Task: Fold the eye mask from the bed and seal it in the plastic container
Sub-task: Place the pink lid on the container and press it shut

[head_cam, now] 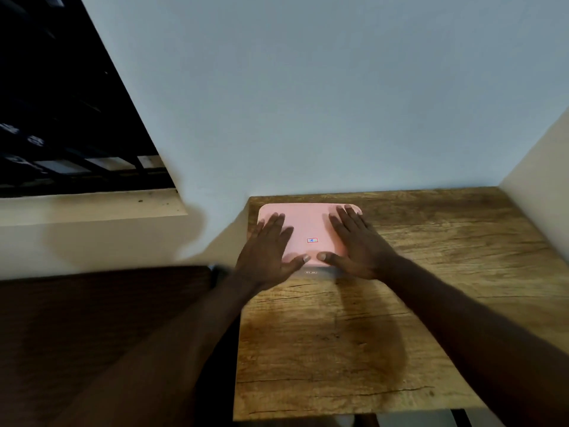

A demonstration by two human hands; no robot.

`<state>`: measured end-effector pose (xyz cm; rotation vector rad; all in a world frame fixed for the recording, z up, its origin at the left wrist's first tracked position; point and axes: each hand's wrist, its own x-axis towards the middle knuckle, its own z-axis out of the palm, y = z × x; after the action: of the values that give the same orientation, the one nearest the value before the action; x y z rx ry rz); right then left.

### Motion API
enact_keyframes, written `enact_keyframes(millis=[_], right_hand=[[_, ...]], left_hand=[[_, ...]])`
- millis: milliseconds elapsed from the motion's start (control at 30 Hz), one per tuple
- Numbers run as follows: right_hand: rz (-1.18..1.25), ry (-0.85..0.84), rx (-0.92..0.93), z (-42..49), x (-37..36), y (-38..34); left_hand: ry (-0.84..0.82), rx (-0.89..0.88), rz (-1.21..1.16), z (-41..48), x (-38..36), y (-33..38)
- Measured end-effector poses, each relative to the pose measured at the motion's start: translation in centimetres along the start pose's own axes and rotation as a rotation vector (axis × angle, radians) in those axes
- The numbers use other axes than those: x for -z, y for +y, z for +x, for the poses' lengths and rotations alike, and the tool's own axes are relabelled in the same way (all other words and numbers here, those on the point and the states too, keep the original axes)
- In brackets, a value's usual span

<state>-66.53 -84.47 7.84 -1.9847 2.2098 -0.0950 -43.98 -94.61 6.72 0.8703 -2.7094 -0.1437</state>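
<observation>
A single plastic container (309, 234) with a pink lid (308, 223) sits at the far left corner of a wooden table (400, 303), against the pale wall (308, 103); its contents cannot be seen, and no eye mask is visible anywhere in view. Two bare hands lie flat on the lid with fingers spread wide, the left hand (266, 252) on its left side and the right hand (357, 245) on its right, thumbs nearly meeting at the near edge. Both forearms reach in from below, gripping nothing.
</observation>
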Motion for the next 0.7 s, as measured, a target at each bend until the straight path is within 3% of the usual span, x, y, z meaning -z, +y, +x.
enact_keyframes(millis=[100,200,433,700], right_hand=[[-0.072,0.004,0.074,-2.4,-1.7,-0.9],[-0.127,0.02,0.028,-2.7,-2.6,-1.7],[-0.138,0.056,-0.016,-1.3,-2.6,-1.5],[-0.133,0.041,0.017,2.2,-1.2,0.1]], left_hand=[[-0.18,-0.021,0.073,-2.3,-1.0,0.2],[-0.257,0.012,0.157,-2.3,-1.5,0.4],[-0.143,0.093,0.182,-1.6,-2.3,1.0],[-0.123,0.133,0.171,1.7,-2.8,-0.3]])
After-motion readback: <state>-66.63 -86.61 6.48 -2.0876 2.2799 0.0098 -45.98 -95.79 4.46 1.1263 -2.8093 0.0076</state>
